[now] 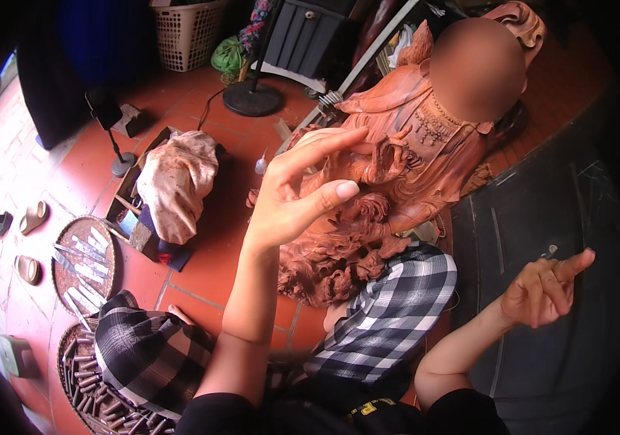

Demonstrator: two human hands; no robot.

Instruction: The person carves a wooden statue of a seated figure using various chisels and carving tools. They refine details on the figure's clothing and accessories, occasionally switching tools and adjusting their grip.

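My left hand (299,188) is raised in front of a reddish carved wooden statue (433,174). Its thumb and fingers are apart with nothing between them, and from this angle it covers part of the carving. To the right, my right hand (545,291) is held over a dark surface, its index finger stretched out and the other fingers partly bent. No object shows in it. The statue has a beaded necklace, draped robes and a small carved hand; its face is blurred. Curly carved forms make up its lower part, close to my checked trouser leg (404,312).
A round basket of flat metal blades (85,257) and another full of chisel-like tools (99,395) lie on the left. Beyond them are a stained cloth (179,185) on a wooden box, a phone stand (121,163), slippers (28,270), a round black stand base (253,98) and a plastic basket (188,35).
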